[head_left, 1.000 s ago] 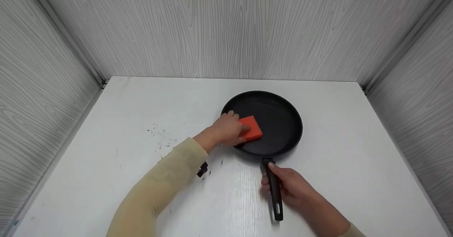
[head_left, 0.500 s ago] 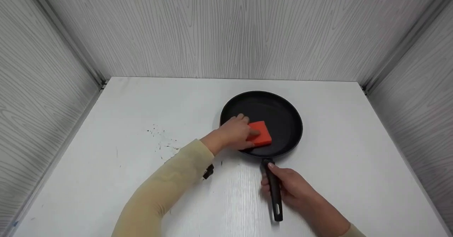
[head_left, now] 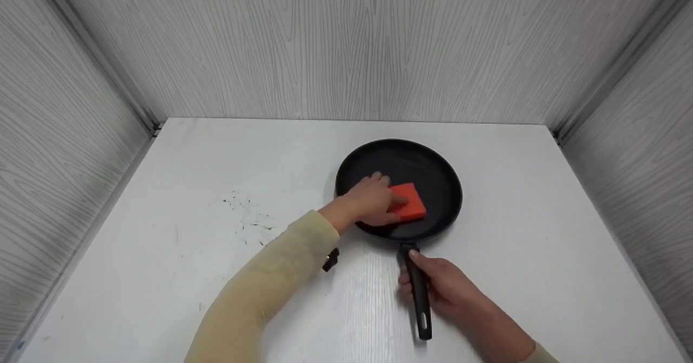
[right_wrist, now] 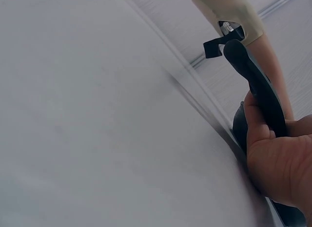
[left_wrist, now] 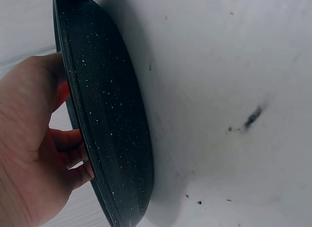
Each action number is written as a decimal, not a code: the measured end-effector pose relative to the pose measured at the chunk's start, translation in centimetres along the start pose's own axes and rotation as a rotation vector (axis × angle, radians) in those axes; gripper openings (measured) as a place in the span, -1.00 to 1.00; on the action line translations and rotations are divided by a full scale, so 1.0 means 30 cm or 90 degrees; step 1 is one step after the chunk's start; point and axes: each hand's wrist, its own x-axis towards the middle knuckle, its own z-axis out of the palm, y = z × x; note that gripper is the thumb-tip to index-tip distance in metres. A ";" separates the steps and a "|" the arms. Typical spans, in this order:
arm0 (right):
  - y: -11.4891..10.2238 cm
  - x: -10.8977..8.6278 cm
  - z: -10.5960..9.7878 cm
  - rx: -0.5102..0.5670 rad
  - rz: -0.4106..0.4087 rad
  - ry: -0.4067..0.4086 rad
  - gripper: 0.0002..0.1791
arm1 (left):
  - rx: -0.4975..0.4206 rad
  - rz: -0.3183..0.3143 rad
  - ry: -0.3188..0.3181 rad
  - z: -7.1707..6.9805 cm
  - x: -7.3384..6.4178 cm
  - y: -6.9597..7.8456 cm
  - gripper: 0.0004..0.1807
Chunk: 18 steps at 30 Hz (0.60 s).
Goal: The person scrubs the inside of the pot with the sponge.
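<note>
A black frying pan [head_left: 400,162] sits on the white table, its handle pointing toward the person. Inside it, near the lower middle, lies an orange-red sponge [head_left: 412,203]. My left hand [head_left: 371,200] reaches over the pan's left rim and grips the sponge, thumb on the near side. In the left wrist view the pan's speckled outer wall [left_wrist: 107,105] hides most of the sponge and the fingertips. My right hand [head_left: 446,284] holds the pan handle [head_left: 419,298] close to the pan, with the thumb on top. In the right wrist view its fingers wrap the handle [right_wrist: 265,95] from below.
Dark specks [head_left: 246,211] and smudges mark the white table [head_left: 541,233] left of the pan. Pale wood-grain panels [head_left: 346,49] close off the back and both sides. A small black wrist device [head_left: 330,260] shows beneath the left sleeve.
The left hand has slid the sponge to the right across the pan's inside, first also slightly toward the person. The right hand and the pan stay almost where they were.
</note>
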 end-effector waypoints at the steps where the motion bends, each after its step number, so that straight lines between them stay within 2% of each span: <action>1: 0.000 0.000 0.001 -0.001 0.000 0.001 -0.51 | 0.003 0.001 0.003 0.000 0.004 0.000 -0.42; 9: 0.002 0.000 0.005 0.026 0.008 0.011 -0.52 | -0.018 -0.024 0.013 0.005 0.036 -0.002 -0.39; 18: 0.002 -0.005 0.005 0.009 0.002 0.015 -0.51 | -0.046 -0.055 0.029 0.011 0.058 -0.024 -0.36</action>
